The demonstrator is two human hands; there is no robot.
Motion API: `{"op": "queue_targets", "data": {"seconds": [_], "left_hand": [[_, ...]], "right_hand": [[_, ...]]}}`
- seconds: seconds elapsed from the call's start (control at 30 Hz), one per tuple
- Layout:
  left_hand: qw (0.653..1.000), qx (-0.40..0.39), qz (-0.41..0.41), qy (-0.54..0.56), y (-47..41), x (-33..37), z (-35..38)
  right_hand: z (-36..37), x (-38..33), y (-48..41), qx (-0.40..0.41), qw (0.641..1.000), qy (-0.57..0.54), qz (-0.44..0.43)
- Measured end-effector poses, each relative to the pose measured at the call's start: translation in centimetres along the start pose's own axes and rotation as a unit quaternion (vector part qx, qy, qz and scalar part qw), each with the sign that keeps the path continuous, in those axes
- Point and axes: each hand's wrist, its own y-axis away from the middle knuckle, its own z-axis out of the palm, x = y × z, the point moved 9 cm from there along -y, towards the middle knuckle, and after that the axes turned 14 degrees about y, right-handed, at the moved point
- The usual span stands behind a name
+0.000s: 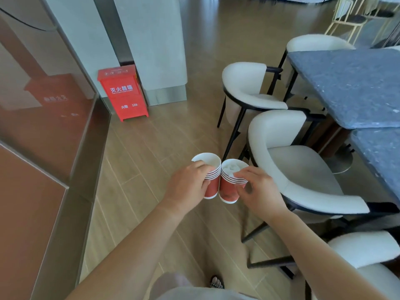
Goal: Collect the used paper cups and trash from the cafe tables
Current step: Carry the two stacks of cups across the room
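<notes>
Head view, one frame. Both hands are held out over the wood-plank floor point(151, 148), just below centre of view. The left hand point(188, 187) has its grip closed round the left cup stack point(211, 189): the fingers are curled over the banded rims, the palm is against the stack's 9 o'clock side, and no gap shows between hand and cups. The stack is several red paper cups nested together, upright with a slight lean, white inside, and what sits in the top cup cannot be made out. The right hand point(259, 191) has its grip pinching the right cup stack point(229, 190) from its 3 o'clock side, one fingertip on the top rim and the other fingers bent against the red wall below. This stack is also nested red cups, with crumpled paper point(231, 168) in the top cup. The two stacks touch at the rims, side by side, carried in the air and resting on no surface. At 10 o'clock from the cups a red fire-extinguisher box point(124, 92) stands on the floor beside a grey column point(155, 40). From 1 to 4 o'clock are white padded chairs point(303, 169) with dark frames, drawn up to a dark speckled surface point(350, 83) at 2 o'clock. A sandalled foot point(216, 282) shows at 6 o'clock.
</notes>
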Motion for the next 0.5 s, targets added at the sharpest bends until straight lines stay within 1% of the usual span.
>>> {"op": "queue_targets", "data": {"seconds": [0.27, 0.5], "left_hand": [[1.000, -0.001, 0.016, 0.001, -11.4, -4.0, 0.4], [1.000, -0.004, 0.017, 0.007, -23.2, -10.5, -0.7]], "right_hand": [[1.8, 3.3, -11.2, 0.013, 1.000, 0.015, -0.002], [6.5, 5.2, -23.7, -0.002, 1.000, 0.016, 0.020]]}}
